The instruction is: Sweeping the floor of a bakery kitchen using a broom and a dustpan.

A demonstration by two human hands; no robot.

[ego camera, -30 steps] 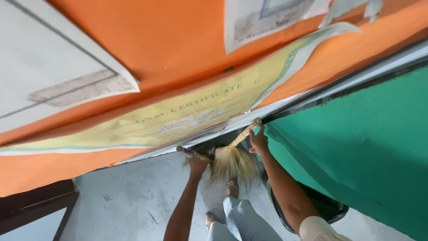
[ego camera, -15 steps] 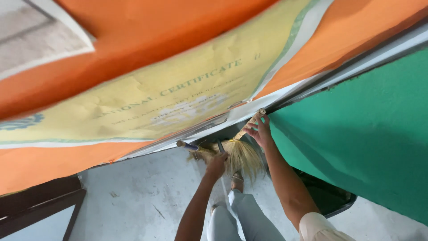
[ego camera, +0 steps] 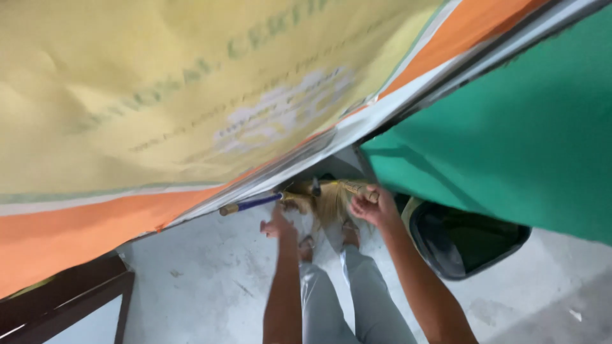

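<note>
A straw broom (ego camera: 331,199) with a blue-wrapped handle (ego camera: 254,204) hangs low in front of my legs, close under the edge of the wall. My right hand (ego camera: 373,207) is closed on the bound top of the bristles. My left hand (ego camera: 278,226) sits right against the handle's inner end with its fingers curled; the exact grip is blurred. My feet in sandals (ego camera: 347,239) stand just below the bristles on the grey concrete floor (ego camera: 204,280).
A large yellow printed sheet (ego camera: 159,95) on an orange wall (ego camera: 57,236) fills the upper left. At the right is a green wall (ego camera: 510,140) with a black bin (ego camera: 465,239) below it. Dark wooden furniture (ego camera: 64,296) stands at the bottom left.
The view has swung closer to the yellow sheet. My hands and the broom have dropped lower, and the handle now points out to the left.
</note>
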